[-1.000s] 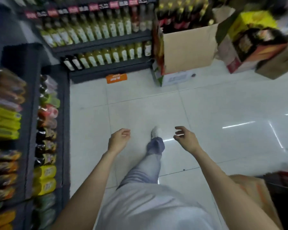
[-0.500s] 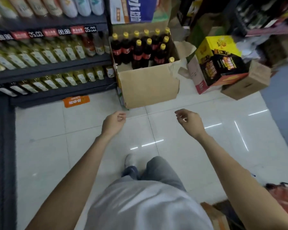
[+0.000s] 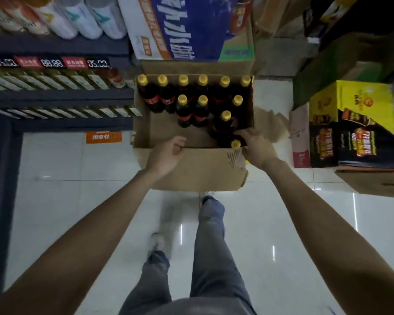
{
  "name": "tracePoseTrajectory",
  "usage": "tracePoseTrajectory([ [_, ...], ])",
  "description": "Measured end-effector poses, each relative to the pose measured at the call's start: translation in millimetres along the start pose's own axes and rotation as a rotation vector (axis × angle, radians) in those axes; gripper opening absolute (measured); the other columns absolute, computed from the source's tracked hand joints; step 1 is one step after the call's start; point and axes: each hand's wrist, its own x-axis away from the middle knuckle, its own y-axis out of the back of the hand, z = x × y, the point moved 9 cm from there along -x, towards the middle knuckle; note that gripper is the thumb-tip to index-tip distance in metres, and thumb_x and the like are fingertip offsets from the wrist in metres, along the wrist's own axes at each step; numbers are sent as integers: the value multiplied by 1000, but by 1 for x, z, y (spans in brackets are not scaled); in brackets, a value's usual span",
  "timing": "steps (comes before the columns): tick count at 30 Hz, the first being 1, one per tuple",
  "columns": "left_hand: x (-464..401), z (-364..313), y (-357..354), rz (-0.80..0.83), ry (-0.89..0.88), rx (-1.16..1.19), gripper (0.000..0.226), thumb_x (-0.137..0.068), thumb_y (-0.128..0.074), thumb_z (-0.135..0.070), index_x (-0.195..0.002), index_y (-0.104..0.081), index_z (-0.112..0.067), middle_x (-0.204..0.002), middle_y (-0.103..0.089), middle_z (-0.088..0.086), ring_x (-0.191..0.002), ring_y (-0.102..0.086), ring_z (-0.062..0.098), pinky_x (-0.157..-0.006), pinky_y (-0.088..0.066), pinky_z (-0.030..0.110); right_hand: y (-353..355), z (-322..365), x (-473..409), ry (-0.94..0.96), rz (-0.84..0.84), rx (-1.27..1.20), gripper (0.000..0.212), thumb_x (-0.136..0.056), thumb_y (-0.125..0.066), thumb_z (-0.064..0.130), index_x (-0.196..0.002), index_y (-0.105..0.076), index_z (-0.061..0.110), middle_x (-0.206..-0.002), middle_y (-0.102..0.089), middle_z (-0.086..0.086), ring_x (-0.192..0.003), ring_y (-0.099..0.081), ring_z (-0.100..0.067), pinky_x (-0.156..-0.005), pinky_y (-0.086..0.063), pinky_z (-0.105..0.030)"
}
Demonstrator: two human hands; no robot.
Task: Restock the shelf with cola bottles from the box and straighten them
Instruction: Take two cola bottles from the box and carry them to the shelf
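The cola bottles (image 3: 192,105) are dark, almost black, with yellow caps and red label bands, and they stand upright in an open brown cardboard box (image 3: 198,169) on the floor. A full row lines the far wall of the box, with a few more in front of it towards the right side; the near left part of the box floor is bare cardboard. The nearest bottle (image 3: 233,140) stands in the near right corner, and the right hand (image 3: 255,147) wraps its fingers round that bottle's shoulder just below the cap. The left hand (image 3: 166,155) hovers over the near edge of the box, fingers loosely curled and holding nothing.

The floor (image 3: 66,201) is glossy white tile with streaks of reflected light. To the left is a dark shelf (image 3: 59,96) with rows of pale-labelled bottles and red price tags. A blue and white carton (image 3: 180,28) sits behind the box, and a yellow and black carton (image 3: 355,123) stands to the right.
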Motion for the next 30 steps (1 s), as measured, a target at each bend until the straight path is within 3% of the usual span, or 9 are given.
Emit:
tracePoseTrajectory([
  [3,-45,-19,-33,27,6,-61,44,-92,-59,-19,-134,-47,-19,-128,-58,-1,-113,-56,15,-88,-45,27,-29,-5,-32,246,225,275,61,-90,-52,3,-143,-36,27,-148,-30,-10,-128,-34,-34,-99,-41,-43],
  [6,-88,-30,-67,69,18,-70,59,-89,-63,-17,-142,-36,-20,-139,-49,1,-124,-49,18,-94,-45,32,-42,-12,-58,398,359,442,56,-95,-44,6,-143,-33,32,-154,-18,-8,-135,-26,-32,-103,-36,-40],
  [10,-136,-42,-96,45,-8,-96,76,-82,-71,-13,-145,-31,-22,-147,-40,4,-133,-41,23,-104,-41,42,-42,-18,-87,535,348,611,50,-98,-39,13,-144,-28,31,-147,-30,-7,-129,-35,-30,-98,-39,-38],
  [16,-167,-41,-121,10,-57,-88,79,-73,-79,-11,-141,-40,-17,-144,-43,6,-133,-41,25,-109,-36,38,-69,-23,-104,648,406,738,49,-99,-40,20,-144,-25,30,-141,-37,-10,-127,-36,-30,-99,-36,-40],
  [21,-161,-36,-110,-86,-104,-113,71,-69,-82,-15,-132,-50,-11,-133,-54,9,-123,-52,27,-101,-43,39,-77,-25,-106,677,341,594,47,-97,-41,14,-142,-32,25,-137,-45,-7,-124,-43,-28,-96,-41,-37],
  [25,-127,-22,-76,-212,-69,-53,71,-66,-85,-24,-129,-53,-13,-130,-57,7,-121,-53,22,-100,-45,36,-45,-33,-110,565,218,219,58,-76,-71,12,-129,-47,12,-128,-56,-8,-120,-51,-28,-97,-44,-36],
  [30,-41,-31,-4,-497,-57,106,62,-61,-78,-46,-114,-57,-20,-111,-61,-4,-104,-59,11,-84,-52,31,19,-6,-74,414,46,-180,68,-66,-82,18,-123,-45,13,-122,-57,-10,-118,-50,-29,-100,-41,-50],
])
